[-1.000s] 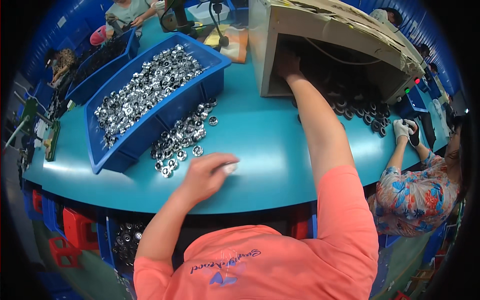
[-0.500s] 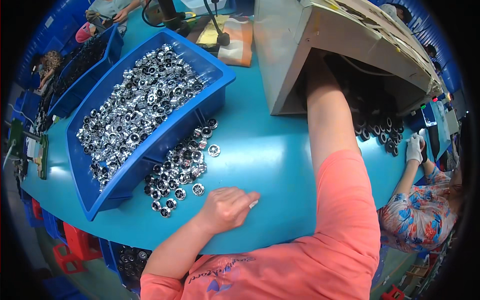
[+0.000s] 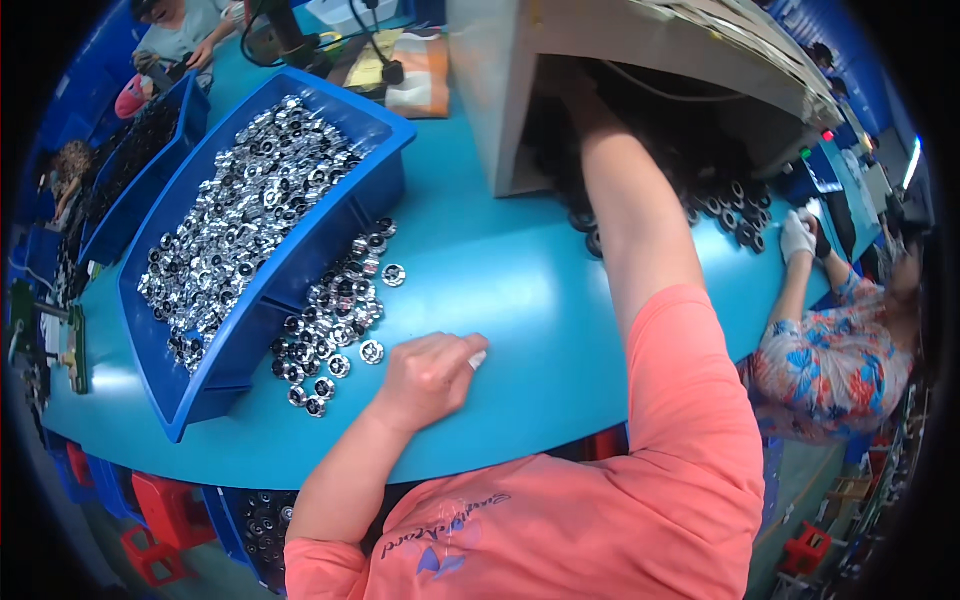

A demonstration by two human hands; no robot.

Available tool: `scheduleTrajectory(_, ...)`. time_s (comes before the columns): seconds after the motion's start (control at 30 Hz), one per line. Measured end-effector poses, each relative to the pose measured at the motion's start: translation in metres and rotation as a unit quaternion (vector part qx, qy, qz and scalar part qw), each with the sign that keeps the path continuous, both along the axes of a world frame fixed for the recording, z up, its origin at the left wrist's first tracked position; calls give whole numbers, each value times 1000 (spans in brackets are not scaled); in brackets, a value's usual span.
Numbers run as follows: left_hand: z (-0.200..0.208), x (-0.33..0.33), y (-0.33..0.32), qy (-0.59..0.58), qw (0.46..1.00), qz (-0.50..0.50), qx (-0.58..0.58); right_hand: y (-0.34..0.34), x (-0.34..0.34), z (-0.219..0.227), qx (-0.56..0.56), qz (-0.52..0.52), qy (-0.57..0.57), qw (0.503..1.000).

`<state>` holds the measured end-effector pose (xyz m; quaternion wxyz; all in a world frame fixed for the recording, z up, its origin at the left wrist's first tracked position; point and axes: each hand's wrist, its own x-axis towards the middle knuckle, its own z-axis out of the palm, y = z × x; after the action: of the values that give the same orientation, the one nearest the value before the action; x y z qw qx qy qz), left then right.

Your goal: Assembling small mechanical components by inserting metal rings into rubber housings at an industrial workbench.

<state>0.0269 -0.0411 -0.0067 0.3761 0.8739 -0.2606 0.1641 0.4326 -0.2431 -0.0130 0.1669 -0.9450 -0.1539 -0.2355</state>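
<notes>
My left hand [image 3: 424, 378] rests on the turquoise table as a closed fist, with a white covering or piece at the thumb tip. Whether anything is inside the fist is hidden. Beside it lies a loose heap of small chrome wheel rims [image 3: 343, 303] with dark centres. My right arm reaches into the dark opening of a pale box-like housing [image 3: 492, 110]. In the shadow there, my right hand [image 3: 577, 88] is only dimly visible, its fingers lost in the dark. Black rings like small tyres [image 3: 738, 215] spill from the opening on both sides of my forearm.
A large blue bin [image 3: 262, 290] full of chrome rims stands to the left. Behind it are an orange-and-white packet [image 3: 418, 75] and a dark stand with cables. A co-worker's gloved hand [image 3: 799, 235] is at the right. Red stools [image 3: 172, 508] stand below the table's left edge.
The view has shifted, so table and bin appear further left and higher. My right arm has swung leftward inside the housing, showing black rings left of the forearm. My left fist stays closed.
</notes>
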Motion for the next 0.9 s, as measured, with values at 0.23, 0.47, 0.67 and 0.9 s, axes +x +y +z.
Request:
scheduleTrajectory(0.23,-6,-6,-1,2,1000,14,-8,-13,-52,37,-103,5,154,983)
scheduleTrajectory(0.47,-5,-10,-9,-12,1000,0,1,-52,-217,75,-76,57,104,990)
scheduleTrajectory(0.67,-5,-15,-8,-19,1000,1,19,-39,-328,34,-120,207,30,970)
scheduleTrajectory(0.9,0,-15,-10,3,999,20,37,-79,-294,20,-138,265,-74,952)
